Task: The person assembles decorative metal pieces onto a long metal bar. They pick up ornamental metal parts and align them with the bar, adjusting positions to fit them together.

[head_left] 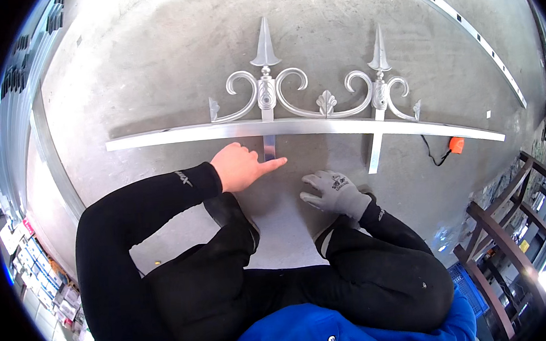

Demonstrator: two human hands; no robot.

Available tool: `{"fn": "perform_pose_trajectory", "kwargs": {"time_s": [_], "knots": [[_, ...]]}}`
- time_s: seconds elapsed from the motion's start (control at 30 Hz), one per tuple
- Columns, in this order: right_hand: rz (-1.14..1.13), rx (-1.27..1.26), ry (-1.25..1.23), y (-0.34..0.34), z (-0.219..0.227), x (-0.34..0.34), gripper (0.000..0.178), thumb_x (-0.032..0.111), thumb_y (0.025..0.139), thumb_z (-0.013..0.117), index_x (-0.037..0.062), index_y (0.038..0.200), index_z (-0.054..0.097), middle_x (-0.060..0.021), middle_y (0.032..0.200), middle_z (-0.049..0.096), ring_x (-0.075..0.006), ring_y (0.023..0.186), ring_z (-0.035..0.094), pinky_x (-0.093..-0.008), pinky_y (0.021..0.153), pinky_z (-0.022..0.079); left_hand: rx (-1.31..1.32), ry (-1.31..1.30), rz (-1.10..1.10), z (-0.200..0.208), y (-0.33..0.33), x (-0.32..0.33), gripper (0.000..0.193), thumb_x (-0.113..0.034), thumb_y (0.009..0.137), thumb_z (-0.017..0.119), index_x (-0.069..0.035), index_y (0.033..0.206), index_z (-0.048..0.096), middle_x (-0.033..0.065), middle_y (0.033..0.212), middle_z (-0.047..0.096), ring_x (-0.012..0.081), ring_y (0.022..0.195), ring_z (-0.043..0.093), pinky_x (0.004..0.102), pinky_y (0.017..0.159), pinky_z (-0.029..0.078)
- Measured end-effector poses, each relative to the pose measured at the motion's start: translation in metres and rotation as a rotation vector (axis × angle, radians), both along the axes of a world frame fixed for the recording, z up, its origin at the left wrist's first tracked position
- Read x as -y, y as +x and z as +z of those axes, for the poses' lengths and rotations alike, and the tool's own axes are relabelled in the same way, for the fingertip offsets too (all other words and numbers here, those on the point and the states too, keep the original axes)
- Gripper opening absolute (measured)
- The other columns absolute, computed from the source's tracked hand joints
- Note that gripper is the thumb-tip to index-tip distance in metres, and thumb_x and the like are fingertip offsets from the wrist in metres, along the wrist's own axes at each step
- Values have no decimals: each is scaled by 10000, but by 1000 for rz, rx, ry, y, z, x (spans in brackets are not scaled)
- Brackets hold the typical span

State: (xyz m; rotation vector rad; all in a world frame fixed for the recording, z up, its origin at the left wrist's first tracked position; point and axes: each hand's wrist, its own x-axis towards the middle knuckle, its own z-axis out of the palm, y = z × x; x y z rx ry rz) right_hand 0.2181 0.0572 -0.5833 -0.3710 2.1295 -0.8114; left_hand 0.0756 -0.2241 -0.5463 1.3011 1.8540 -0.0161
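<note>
My bare left hand (246,166) is just on the near side of a long silver metal bar (188,134), its index finger stretched to the right and its other fingers curled. It holds nothing that I can see. My right hand (335,193), in a grey glove, hovers between my knees with its fingers apart and nothing in them. Beyond the bar lies silver scrollwork (343,112) with a leaf ornament. Two spear-tipped posts, the left post (267,95) and the right post (380,93), cross the bar, their lower ends sticking out on my side.
An orange tape measure (456,145) with a black strap lies near the bar's right end. A long rail with dark slots (465,24) crosses the floor at the far right. Metal profiles (28,105) are stacked at the left. A brown frame (502,230) stands at the right.
</note>
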Motion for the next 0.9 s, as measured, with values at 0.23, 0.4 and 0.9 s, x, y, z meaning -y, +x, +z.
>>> {"fn": "perform_pose_trajectory", "kwargs": {"time_s": [0.23, 0.4, 0.9], "knots": [[16, 80, 19, -6, 3, 10, 544, 528, 995, 584, 92, 1317, 632, -196, 1237, 678, -384, 1171, 645, -486, 1040, 496, 47, 5, -80, -25, 8, 40, 162, -194, 849, 662, -102, 968, 720, 117, 770, 718, 331, 772, 733, 469, 703, 558], [29, 39, 15, -1, -1, 17, 557, 540, 999, 576, 93, 1326, 634, -194, 1245, 683, -380, 1196, 641, -482, 1059, 487, 23, -76, -109, -23, 0, 52, 109, -180, 791, 678, -81, 753, 706, 151, 741, 733, 360, 729, 743, 479, 661, 580], [-1247, -489, 157, -9, -14, -108, 191, 164, 905, 824, 39, 1013, 727, -27, 835, 701, -87, 798, 672, -275, 695, 532, -297, -94, 528, -11, -79, 129, 482, -395, 735, 871, -77, 979, 604, 142, 1021, 602, 351, 1005, 629, 491, 850, 525]]}}
